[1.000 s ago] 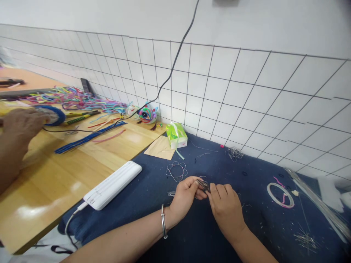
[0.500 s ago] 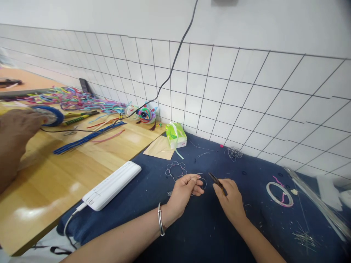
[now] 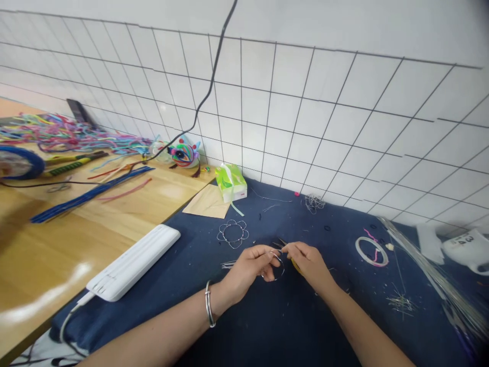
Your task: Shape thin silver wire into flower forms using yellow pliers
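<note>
My left hand (image 3: 248,266) pinches a thin wire ring (image 3: 283,267) between thumb and fingers, and the ring's loop stands out to the right. My right hand (image 3: 311,264) is wrapped around pliers with a yellow grip (image 3: 296,266) and dark tips. Its thumb and index finger meet at the ring's upper edge, close to my left fingertips. Whether those fingers also grip the wire is too small to tell. A flower-shaped wire piece (image 3: 234,241) with small beads lies on the dark blue cloth (image 3: 198,285) beyond my left hand. Several cut wires (image 3: 228,265) lie beside that hand.
A long white power strip (image 3: 133,262) lies to the left. Behind are a green tissue pack (image 3: 231,183) and brown paper (image 3: 202,202). At right sit a white coil (image 3: 358,251), a wire bundle (image 3: 431,265) and a white cup (image 3: 464,250). Blue stems (image 3: 91,195) lie on the wooden table.
My right hand has come left to the wire ring, its fingers now meeting my left hand's. The view has turned right, and the other person's hand at far left is out of sight.
</note>
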`<state>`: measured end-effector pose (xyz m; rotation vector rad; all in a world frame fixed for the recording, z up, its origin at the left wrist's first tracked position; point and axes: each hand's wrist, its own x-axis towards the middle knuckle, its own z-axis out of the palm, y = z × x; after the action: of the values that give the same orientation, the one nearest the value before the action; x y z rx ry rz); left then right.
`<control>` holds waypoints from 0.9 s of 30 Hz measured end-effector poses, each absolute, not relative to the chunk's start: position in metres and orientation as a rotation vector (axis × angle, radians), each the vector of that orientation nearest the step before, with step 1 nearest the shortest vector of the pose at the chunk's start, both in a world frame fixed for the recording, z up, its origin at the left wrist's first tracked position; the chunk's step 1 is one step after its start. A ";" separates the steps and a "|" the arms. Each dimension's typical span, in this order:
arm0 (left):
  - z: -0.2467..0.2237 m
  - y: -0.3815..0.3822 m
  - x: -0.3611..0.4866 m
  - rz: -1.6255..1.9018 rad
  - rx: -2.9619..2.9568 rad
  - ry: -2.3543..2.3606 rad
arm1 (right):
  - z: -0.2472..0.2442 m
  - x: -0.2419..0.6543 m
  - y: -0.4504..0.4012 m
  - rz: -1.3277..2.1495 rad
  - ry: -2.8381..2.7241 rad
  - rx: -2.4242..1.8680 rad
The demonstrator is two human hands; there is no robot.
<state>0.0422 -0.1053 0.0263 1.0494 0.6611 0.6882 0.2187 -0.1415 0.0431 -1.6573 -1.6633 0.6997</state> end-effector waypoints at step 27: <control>0.028 -0.099 0.037 0.594 1.318 0.689 | 0.047 0.209 -0.149 0.900 -1.665 -1.577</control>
<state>0.0367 -0.0987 0.0277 1.3178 0.6890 0.5943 0.2086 -0.1493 0.0469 -1.5770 -1.6651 0.9003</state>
